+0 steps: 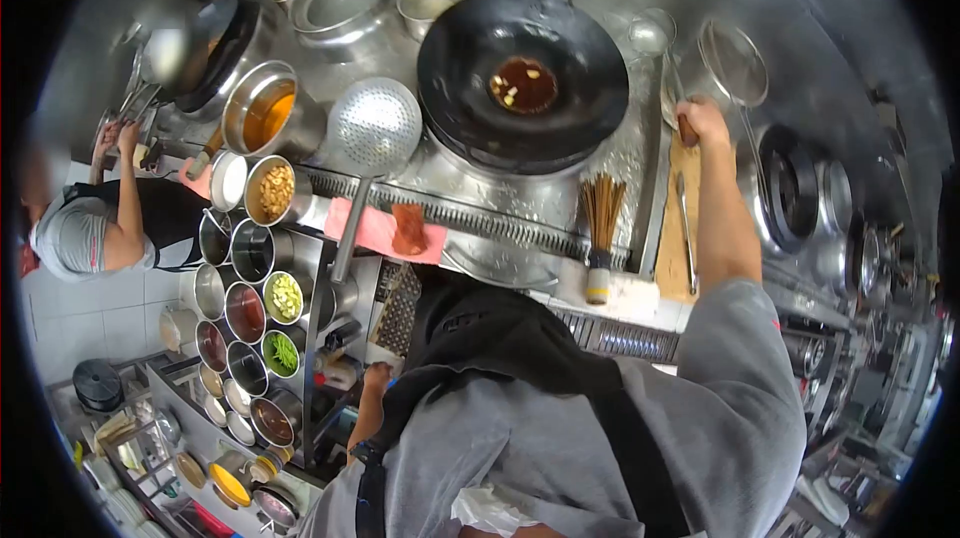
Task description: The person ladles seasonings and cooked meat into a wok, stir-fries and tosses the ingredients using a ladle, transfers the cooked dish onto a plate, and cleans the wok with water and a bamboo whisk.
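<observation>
My right hand [703, 122] is closed round the wooden handle of a ladle [650, 34], to the right of the wok. The black wok [450, 58] sits on the burner, with dark brown liquid [535, 88] and a few pale pieces at its bottom. My left hand [376, 375] hangs low beside my apron, near the cart of pots; its fingers are too small and partly hidden to make out. Between wok and apron lie a skimmer [375, 128], a pink cloth [345, 221] with a reddish-brown lump on it, and a bamboo brush [602, 228].
On the left, a cart holds several metal pots, among them chopped green vegetables [283, 353]. A pot of orange liquid [265, 118] and a bowl of nuts [270, 190] stand nearby. At right are a wire strainer [735, 63] and another wok [790, 188]. A co-worker [110, 228] stands far left.
</observation>
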The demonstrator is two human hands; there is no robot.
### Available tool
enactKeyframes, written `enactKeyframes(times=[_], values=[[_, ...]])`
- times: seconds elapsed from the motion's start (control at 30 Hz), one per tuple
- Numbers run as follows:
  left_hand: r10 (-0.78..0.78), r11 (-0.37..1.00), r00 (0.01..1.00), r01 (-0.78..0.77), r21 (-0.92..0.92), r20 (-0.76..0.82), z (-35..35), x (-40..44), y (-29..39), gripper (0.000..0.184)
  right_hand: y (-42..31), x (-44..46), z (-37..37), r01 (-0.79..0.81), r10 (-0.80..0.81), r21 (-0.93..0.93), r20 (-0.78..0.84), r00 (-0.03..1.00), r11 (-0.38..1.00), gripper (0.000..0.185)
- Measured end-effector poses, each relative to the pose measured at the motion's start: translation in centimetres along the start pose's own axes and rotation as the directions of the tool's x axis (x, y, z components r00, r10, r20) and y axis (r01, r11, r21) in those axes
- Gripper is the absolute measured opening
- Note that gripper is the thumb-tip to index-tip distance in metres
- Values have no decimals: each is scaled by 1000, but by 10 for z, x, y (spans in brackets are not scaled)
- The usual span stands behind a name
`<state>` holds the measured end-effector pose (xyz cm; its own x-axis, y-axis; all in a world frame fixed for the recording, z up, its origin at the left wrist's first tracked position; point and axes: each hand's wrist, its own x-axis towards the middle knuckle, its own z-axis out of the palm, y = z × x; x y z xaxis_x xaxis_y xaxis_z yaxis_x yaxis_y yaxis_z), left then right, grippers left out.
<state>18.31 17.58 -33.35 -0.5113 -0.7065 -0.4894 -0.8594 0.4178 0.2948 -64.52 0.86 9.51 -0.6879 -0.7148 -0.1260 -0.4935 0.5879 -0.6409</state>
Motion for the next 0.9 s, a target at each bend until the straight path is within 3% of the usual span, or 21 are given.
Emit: enactKeyframes(times=[0.03,0.07,0.1,0.13,0.17,0.27,0.33,0.37,0.4,0.47,0.53,0.6,0.63,0.67,0.7,0.73,0.77,0.8,0.87,0.9], values=[[-51,999,996,50,10,73,2,8,0,22,24,-19,-4,-22,22,0,1,1000,1000,16],[-261,937,938,303,-172,228,-5,14,6,23,50,-34,-8,54,-56,-101,-15,998,993,18],[-453,782,812,560,-274,367,-30,20,24,24,73,-55,-9,124,-130,-201,-17,991,972,22],[-232,965,956,249,-79,180,-57,20,32,25,87,-80,-9,102,-106,-199,-12,994,975,22],[34,999,986,-32,-15,161,-55,35,12,24,95,-103,-8,33,-37,-225,-14,999,974,27],[-7,998,956,-13,67,294,-84,60,22,23,66,-181,-1,-110,114,-256,0,993,960,46],[-182,878,975,221,-424,131,-96,69,29,24,106,-196,27,-126,143,-285,40,989,950,50],[-412,580,892,413,-702,185,-60,88,8,25,136,-203,56,-26,23,-330,-14,1000,944,53],[-411,577,896,400,-712,170,-71,92,19,25,155,-206,75,75,-106,-378,-62,992,923,57],[-510,426,832,463,-778,216,-109,87,50,25,122,-213,84,-34,31,-411,-13,999,911,66],[-538,541,838,427,-725,93,-87,90,34,28,108,-199,87,-61,73,-326,25,997,944,68],[-489,597,857,465,-654,163,-97,75,36,27,99,-185,92,-29,12,-129,-132,991,991,68],[-503,579,852,457,-675,146,-84,67,21,27,74,-181,86,-40,18,-217,-105,994,975,66],[-325,859,946,293,-419,-5,-61,56,-1,27,55,-172,87,6,-27,-218,-95,995,976,66],[-108,991,991,101,-84,-80,-48,49,-13,27,38,-163,90,76,-121,-243,-174,977,967,65],[-83,996,995,84,-24,50,-53,38,-16,27,21,-151,94,143,-212,-269,-248,945,953,65],[-59,998,982,54,32,179,-60,28,-21,28,15,-127,104,283,-406,-379,-299,863,881,71],[-80,997,986,79,13,148,-69,18,-27,28,-13,-114,111,324,-444,-377,-293,847,868,71],[-227,973,947,231,9,226,-74,-2,-41,30,-92,-94,118,339,-331,1,-218,918,941,72],[-243,968,948,251,-13,207,-65,-9,-51,30,-141,-92,123,265,-243,343,-105,964,901,70]])
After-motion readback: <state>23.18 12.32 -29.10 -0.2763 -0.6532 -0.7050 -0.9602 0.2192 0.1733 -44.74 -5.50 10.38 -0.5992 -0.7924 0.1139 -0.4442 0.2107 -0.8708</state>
